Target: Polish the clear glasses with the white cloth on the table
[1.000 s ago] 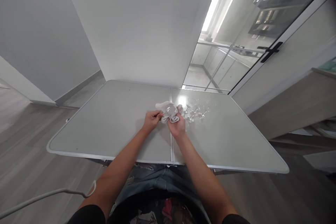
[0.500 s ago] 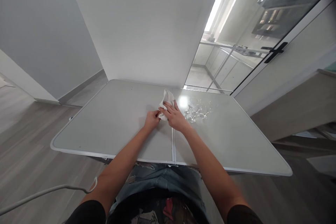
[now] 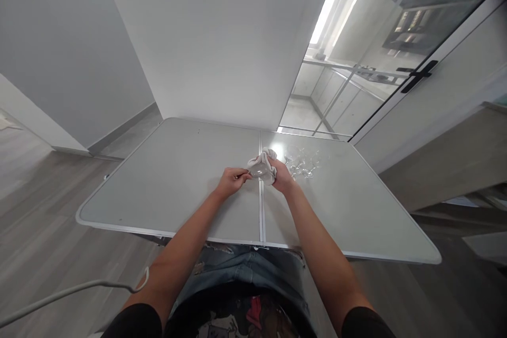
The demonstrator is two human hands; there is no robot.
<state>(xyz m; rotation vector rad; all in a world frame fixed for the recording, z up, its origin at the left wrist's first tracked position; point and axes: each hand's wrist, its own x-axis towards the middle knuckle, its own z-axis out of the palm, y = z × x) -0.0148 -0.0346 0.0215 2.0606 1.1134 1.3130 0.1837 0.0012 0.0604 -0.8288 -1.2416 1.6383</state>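
Fig. 1: left hand [image 3: 232,181] pinches glass [image 3: 259,171] by its stem, right hand [image 3: 282,176] cups cloth [image 3: 266,162] round bowl; best to wipe w/ light pressure, clear of 3-odd glasses [image 3: 303,162] nearby.

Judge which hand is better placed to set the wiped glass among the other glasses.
Right, probably: the right hand, with the cloth around the glass, lies beside the other glasses; the left hand is on the far side.

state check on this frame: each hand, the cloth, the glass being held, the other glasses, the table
left hand: closed on the held glass, pinching near its stem.
right hand: gripping the cloth against the glass.
cloth: bunched, wrapped round the glass bowl.
held glass: lifted off the table, tipped sideways.
other glasses: clustered on the table, right of the hands; upright or not, unclear.
table: unfolded, centre seam visible.
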